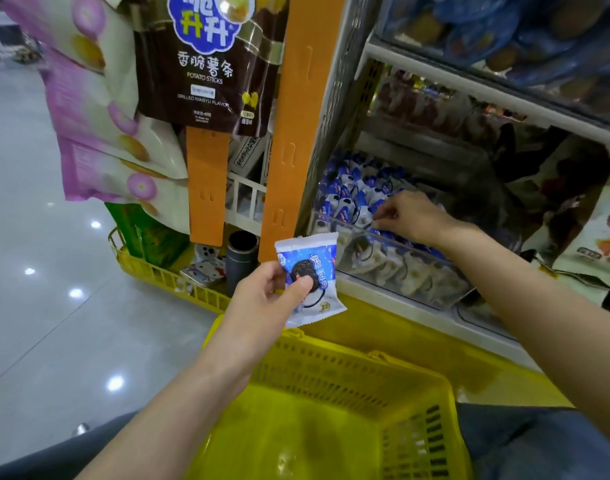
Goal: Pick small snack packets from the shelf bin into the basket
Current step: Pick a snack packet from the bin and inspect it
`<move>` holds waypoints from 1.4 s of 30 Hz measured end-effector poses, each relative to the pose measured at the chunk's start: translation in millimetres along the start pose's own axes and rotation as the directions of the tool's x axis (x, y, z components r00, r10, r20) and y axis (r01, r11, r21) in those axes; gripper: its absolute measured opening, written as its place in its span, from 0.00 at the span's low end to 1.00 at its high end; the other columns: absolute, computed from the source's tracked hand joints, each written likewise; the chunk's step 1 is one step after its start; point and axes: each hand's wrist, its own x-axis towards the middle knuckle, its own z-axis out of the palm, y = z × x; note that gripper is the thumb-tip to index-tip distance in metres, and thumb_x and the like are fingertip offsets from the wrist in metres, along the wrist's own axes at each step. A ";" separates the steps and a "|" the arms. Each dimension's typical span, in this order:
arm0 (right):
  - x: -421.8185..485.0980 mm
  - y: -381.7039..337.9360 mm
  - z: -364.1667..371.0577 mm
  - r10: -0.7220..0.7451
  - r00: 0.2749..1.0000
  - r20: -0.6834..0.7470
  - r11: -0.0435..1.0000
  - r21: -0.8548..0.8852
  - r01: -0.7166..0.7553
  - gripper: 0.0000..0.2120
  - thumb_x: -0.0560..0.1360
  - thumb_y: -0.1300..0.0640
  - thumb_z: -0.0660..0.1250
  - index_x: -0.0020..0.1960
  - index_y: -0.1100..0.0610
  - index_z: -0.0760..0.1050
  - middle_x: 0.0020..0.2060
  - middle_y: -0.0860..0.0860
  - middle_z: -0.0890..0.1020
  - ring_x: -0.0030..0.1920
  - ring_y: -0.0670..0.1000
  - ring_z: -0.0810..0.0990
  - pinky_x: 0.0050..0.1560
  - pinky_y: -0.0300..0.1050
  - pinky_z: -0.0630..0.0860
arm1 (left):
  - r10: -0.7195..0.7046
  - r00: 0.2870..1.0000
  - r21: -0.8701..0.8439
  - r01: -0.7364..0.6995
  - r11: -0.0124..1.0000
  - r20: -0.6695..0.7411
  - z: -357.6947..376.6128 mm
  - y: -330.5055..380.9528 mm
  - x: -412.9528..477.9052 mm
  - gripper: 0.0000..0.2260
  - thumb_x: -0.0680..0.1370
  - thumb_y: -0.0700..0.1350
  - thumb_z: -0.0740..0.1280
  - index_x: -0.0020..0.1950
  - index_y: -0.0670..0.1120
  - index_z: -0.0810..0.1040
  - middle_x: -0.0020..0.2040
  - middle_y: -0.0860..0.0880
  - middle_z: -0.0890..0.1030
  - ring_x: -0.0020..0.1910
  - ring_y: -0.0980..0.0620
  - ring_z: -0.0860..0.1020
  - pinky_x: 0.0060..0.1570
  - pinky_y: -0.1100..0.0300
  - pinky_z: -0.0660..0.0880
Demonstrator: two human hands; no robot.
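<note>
A small blue-and-white snack packet (314, 271) is held upright in the grip of the left hand (262, 299), pinched between thumb and fingers, just above the far rim of the yellow basket (331, 368). The right hand (412, 216) is reached into the clear shelf bin (400, 271), its fingers curled down among the heaped packets (348, 195); whether anything is held in that grip cannot be told. A brown potato-stick bag (206, 71) is hung beside an orange strip (296, 116), left of the shelf. A second basket (165, 275) is seen beyond the left hand.
</note>
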 end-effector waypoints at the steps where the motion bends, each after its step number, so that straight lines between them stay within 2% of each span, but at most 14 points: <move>1: 3.0 -1.2 -0.3 0.017 1.000 0.014 1.000 -0.010 -0.017 0.10 0.74 0.56 0.69 0.52 0.59 0.80 0.50 0.54 0.82 0.44 0.46 0.75 0.48 0.40 0.71 | 0.005 1.000 -0.003 -0.005 1.000 -0.001 -1.2 0.5 0.2 0.04 0.76 0.46 0.66 0.49 0.54 0.78 0.45 0.56 0.84 0.40 0.65 0.79 0.33 0.74 0.71; 6: 9.8 -7.0 -2.9 0.136 0.987 0.088 0.990 -0.056 -0.131 0.10 0.74 0.57 0.69 0.50 0.63 0.80 0.50 0.58 0.82 0.49 0.54 0.80 0.52 0.49 0.77 | 0.015 1.000 -0.001 -0.015 1.000 0.010 0.4 5.5 1.7 0.05 0.77 0.47 0.66 0.52 0.54 0.77 0.47 0.56 0.83 0.43 0.65 0.79 0.35 0.73 0.71; 8: 9.6 -8.6 -3.6 0.187 0.978 0.090 0.982 -0.008 -0.187 0.11 0.74 0.58 0.68 0.51 0.66 0.80 0.49 0.59 0.82 0.45 0.54 0.81 0.52 0.51 0.78 | 0.017 1.000 -0.005 -0.017 1.000 0.009 3.2 6.5 1.9 0.05 0.77 0.47 0.66 0.51 0.54 0.77 0.48 0.55 0.82 0.42 0.66 0.79 0.35 0.74 0.71; 11: 6.3 -9.9 -4.7 0.195 0.979 0.054 0.975 0.097 -0.199 0.08 0.74 0.60 0.68 0.50 0.65 0.80 0.47 0.58 0.82 0.37 0.49 0.78 0.45 0.46 0.78 | 0.012 1.000 -0.009 -0.012 1.000 -0.004 6.4 7.0 2.4 0.04 0.77 0.46 0.66 0.51 0.53 0.77 0.49 0.54 0.82 0.42 0.64 0.79 0.34 0.75 0.72; 14: 0.3 -9.3 -2.9 0.177 0.984 0.006 0.977 0.117 -0.177 0.08 0.76 0.60 0.66 0.50 0.64 0.80 0.48 0.57 0.82 0.42 0.50 0.79 0.41 0.42 0.75 | 0.012 0.999 0.000 -0.012 1.000 -0.030 8.7 7.2 3.0 0.05 0.77 0.47 0.66 0.52 0.52 0.77 0.48 0.53 0.82 0.42 0.63 0.78 0.32 0.74 0.70; 18: -8.8 -7.5 -0.8 0.126 0.989 -0.081 0.976 0.186 -0.110 0.09 0.80 0.62 0.58 0.51 0.64 0.76 0.44 0.55 0.77 0.44 0.51 0.76 0.46 0.44 0.72 | 0.007 0.999 0.006 -0.007 1.000 -0.048 10.3 6.9 6.6 0.10 0.77 0.49 0.66 0.58 0.50 0.76 0.52 0.52 0.82 0.51 0.58 0.78 0.39 0.66 0.70; 21: -19.4 -12.9 -7.9 0.184 0.962 -0.201 0.915 0.393 -0.093 0.06 0.81 0.60 0.55 0.49 0.57 0.71 0.48 0.56 0.77 0.46 0.54 0.78 0.50 0.52 0.78 | 0.004 0.998 -0.012 -0.005 1.000 -0.065 13.1 8.5 10.4 0.15 0.76 0.49 0.66 0.62 0.48 0.74 0.55 0.52 0.81 0.54 0.57 0.78 0.46 0.63 0.73; 24: -40.7 -22.4 -22.8 0.229 0.909 -0.347 0.826 0.563 0.007 0.08 0.80 0.61 0.54 0.45 0.53 0.68 0.42 0.54 0.77 0.44 0.58 0.80 0.45 0.58 0.80 | 0.038 0.998 -0.030 -0.039 0.999 -0.055 18.3 11.7 10.2 0.11 0.76 0.49 0.66 0.58 0.51 0.75 0.53 0.53 0.81 0.48 0.61 0.79 0.41 0.68 0.72; 28: -77.1 -32.5 -35.5 0.047 0.862 -0.505 0.828 0.502 0.249 0.07 0.80 0.59 0.57 0.44 0.51 0.69 0.36 0.46 0.77 0.42 0.52 0.80 0.45 0.56 0.79 | 0.115 0.992 -0.108 -0.110 0.988 0.042 24.8 17.9 5.5 0.10 0.73 0.53 0.65 0.53 0.53 0.76 0.43 0.60 0.82 0.41 0.66 0.79 0.37 0.72 0.73; 31: -99.1 -41.6 -33.8 -0.042 0.871 -0.490 0.852 0.437 0.288 0.10 0.79 0.57 0.59 0.41 0.46 0.68 0.33 0.44 0.76 0.40 0.47 0.79 0.48 0.54 0.78 | 0.194 0.973 -0.170 -0.172 0.970 0.123 28.6 20.8 1.2 0.14 0.69 0.55 0.65 0.52 0.52 0.76 0.38 0.61 0.81 0.40 0.66 0.77 0.40 0.72 0.73; 35: -118.3 -47.2 -34.9 -0.070 0.872 -0.484 0.811 0.482 0.333 0.10 0.79 0.57 0.59 0.41 0.47 0.68 0.32 0.49 0.79 0.37 0.46 0.80 0.45 0.49 0.80 | 0.242 0.965 -0.181 -0.222 0.958 0.096 28.8 20.8 -1.2 0.11 0.67 0.56 0.66 0.47 0.58 0.77 0.42 0.61 0.81 0.42 0.67 0.78 0.43 0.74 0.73; 38: -122.5 -49.7 -33.0 -0.065 0.943 -0.327 0.731 0.628 0.268 0.09 0.79 0.59 0.59 0.41 0.51 0.70 0.31 0.51 0.78 0.34 0.46 0.81 0.39 0.43 0.81 | 0.211 0.962 -0.189 -0.177 0.966 0.174 29.4 21.7 -5.6 0.10 0.68 0.56 0.66 0.49 0.63 0.78 0.45 0.64 0.81 0.47 0.67 0.78 0.46 0.72 0.74; 40: -123.1 -49.2 -26.7 -0.057 0.980 -0.189 0.634 0.752 0.182 0.10 0.80 0.61 0.58 0.40 0.54 0.70 0.28 0.48 0.78 0.32 0.45 0.80 0.36 0.40 0.81 | 0.150 0.963 -0.201 -0.105 0.974 0.223 30.5 19.7 -8.9 0.15 0.68 0.55 0.67 0.54 0.64 0.73 0.51 0.60 0.81 0.50 0.64 0.79 0.50 0.62 0.76; 42: -125.1 -47.4 -19.3 -0.049 0.994 -0.097 0.552 0.827 0.108 0.10 0.80 0.62 0.57 0.41 0.55 0.69 0.26 0.47 0.80 0.30 0.42 0.80 0.33 0.38 0.80 | 0.066 0.970 -0.185 -0.022 0.982 0.233 30.3 19.0 -11.4 0.22 0.66 0.56 0.68 0.58 0.65 0.68 0.52 0.60 0.80 0.48 0.66 0.80 0.48 0.57 0.73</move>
